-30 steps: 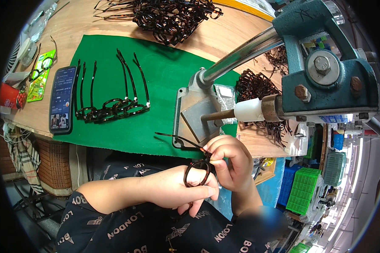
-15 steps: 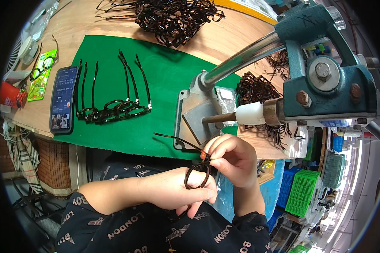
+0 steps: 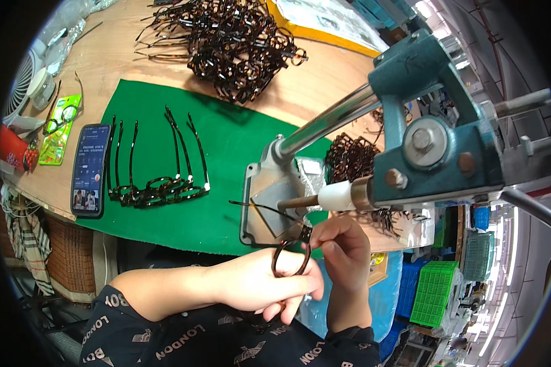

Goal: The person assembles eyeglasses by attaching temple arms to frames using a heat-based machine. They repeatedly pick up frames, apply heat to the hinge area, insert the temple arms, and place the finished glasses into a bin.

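A dark tortoiseshell eyeglass frame [image 3: 305, 233] is in my hands, in front of the press base. My left hand [image 3: 254, 281] is closed around its lower part, with one round rim showing above the fingers; the other rim is mostly hidden. Thumb and fingers of my right hand [image 3: 344, 251] are pinched at the frame's upper corner, by the hinge. From there one temple arm sticks out to the left, over the metal base [image 3: 249, 211]. Several similar eyeglass frames [image 3: 159, 194] stand in a row on the green mat [image 3: 226, 147], temples pointing away.
A teal hand press [image 3: 434, 177] with a white sleeve [image 3: 335, 196] on its ram rises at the right. Frames pile up at the back [image 3: 239, 55] and behind the press [image 3: 352, 158]. A phone [image 3: 90, 174] lies left, beside a yellow-green packet [image 3: 58, 137].
The view has shifted, so the table sits lower and the press further left. The held frame has turned slightly, and its temple now lies across the press base in view. Both hands keep hold.
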A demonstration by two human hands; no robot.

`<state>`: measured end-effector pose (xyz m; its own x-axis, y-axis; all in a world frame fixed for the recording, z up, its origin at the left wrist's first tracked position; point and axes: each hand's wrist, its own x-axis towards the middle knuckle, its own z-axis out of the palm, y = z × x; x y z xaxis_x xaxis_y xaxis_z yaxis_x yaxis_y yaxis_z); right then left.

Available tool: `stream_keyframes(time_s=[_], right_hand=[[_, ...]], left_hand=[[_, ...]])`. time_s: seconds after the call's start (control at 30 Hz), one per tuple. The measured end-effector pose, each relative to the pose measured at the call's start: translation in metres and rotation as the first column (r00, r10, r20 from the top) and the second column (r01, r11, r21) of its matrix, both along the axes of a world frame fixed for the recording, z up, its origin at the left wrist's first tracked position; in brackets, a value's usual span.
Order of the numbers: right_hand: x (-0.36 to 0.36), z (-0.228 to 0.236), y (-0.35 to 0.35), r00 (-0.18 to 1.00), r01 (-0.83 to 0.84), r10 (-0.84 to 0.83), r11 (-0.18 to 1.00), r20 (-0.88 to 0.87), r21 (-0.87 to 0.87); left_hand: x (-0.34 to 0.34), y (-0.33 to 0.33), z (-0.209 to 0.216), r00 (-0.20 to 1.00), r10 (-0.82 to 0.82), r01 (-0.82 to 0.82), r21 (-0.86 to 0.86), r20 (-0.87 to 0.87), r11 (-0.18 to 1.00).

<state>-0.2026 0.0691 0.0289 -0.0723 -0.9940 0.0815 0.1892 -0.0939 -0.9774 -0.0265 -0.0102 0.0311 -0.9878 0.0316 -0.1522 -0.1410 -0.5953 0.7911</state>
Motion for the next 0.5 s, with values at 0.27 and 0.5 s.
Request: stream_keyframes(time_s=[0.27, 0.5], right_hand=[[-0.033, -0.014, 0.036, 0.939, 0.341, -0.342, 0.938, 0.017, 0.058], [-0.043, -0.021, 0.049, 0.897, 0.44, -0.441, 0.891, -0.018, 0.106]], left_hand=[[-0.036, -0.023, 0.023, 0.984, 0.162, -0.159, 0.047, -0.072, 0.986], [-0.048, -0.026, 0.023, 0.986, 0.149, -0.144, 0.062, -0.08, 0.988]])
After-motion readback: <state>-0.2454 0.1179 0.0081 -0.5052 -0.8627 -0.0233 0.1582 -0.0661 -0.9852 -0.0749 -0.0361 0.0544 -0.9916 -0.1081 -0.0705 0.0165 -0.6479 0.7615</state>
